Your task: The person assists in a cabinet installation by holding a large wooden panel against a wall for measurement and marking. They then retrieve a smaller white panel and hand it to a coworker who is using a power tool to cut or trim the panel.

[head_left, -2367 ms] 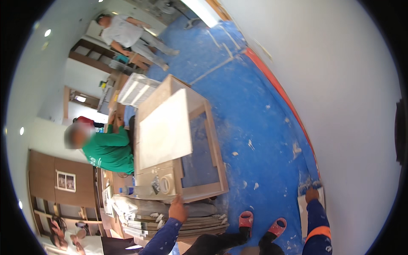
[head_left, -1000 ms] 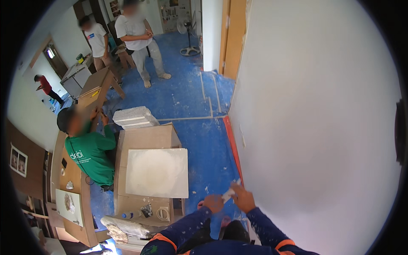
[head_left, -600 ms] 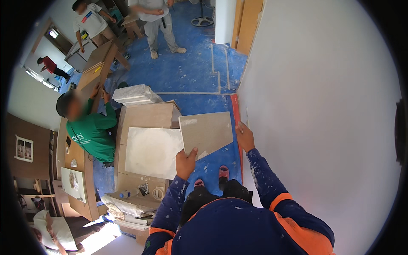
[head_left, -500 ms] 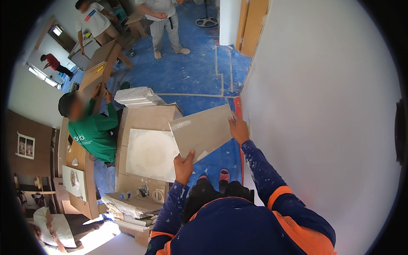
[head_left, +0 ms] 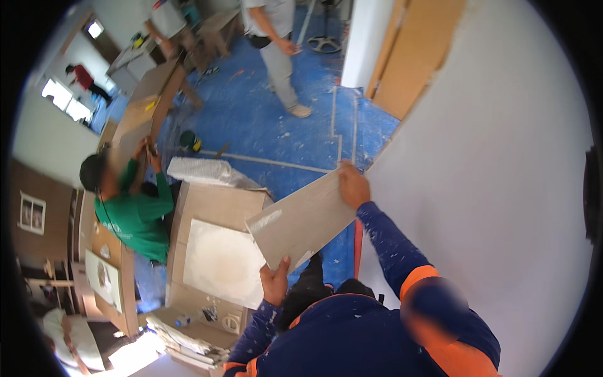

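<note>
A flat, rectangular beige tile [head_left: 304, 217] with white smears near its left end and lower edge is held tilted in front of my body. My left hand [head_left: 275, 281] grips its near left corner, thumb on top and fingers out of sight beneath. At its far right corner, my right hand [head_left: 355, 184] is closed round the edge. The tile's left end overlaps the edge of a white square panel [head_left: 223, 261], which lies on a brown board-topped table [head_left: 210, 204] to the left.
A white wall [head_left: 490, 188] runs along my right. A person in green [head_left: 135, 213] works at a long bench [head_left: 151, 85] on the left; another in light trousers [head_left: 276, 69] stands ahead on blue floor sheeting [head_left: 251, 125]. White wrapped slabs [head_left: 201, 171] rest beyond the table.
Both hands still hold the tile. My view has shifted, and one of my legs now shows forward under the tile. The person in light trousers has turned and changed stance.
</note>
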A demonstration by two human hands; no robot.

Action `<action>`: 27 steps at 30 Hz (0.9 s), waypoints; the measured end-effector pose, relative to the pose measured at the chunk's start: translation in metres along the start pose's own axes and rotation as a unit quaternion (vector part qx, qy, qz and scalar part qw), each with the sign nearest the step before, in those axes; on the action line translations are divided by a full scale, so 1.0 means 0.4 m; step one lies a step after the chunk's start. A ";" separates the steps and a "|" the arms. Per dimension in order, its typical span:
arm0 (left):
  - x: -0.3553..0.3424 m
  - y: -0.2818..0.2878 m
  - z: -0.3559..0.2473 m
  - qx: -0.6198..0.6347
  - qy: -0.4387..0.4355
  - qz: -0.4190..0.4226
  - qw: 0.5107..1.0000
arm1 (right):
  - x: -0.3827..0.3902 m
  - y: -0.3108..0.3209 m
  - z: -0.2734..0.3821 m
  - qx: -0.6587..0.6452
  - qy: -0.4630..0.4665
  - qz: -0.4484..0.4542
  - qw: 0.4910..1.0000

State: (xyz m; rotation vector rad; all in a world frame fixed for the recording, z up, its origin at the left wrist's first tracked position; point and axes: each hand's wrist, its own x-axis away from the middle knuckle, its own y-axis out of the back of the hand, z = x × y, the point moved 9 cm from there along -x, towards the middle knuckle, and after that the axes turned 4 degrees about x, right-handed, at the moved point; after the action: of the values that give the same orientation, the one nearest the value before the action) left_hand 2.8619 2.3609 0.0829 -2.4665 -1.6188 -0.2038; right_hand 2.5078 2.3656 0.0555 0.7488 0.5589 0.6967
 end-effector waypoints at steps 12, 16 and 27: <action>-0.484 0.113 0.067 0.012 0.105 0.090 0.990 | -0.259 -0.068 -0.257 -0.323 -0.210 0.395 0.834; -0.610 0.099 0.157 0.076 0.163 0.096 0.979 | -0.344 0.035 -0.160 -0.367 -0.203 0.360 0.833; -0.776 -0.607 -0.228 -0.239 -0.310 0.113 0.913 | -0.578 0.019 0.081 -0.184 0.057 0.245 0.950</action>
State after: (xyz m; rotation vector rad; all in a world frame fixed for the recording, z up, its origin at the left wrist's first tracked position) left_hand 2.5146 2.1576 0.1240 -3.3230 -1.5997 0.2890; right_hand 2.3778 2.1858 0.1292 0.4974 0.3287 1.2729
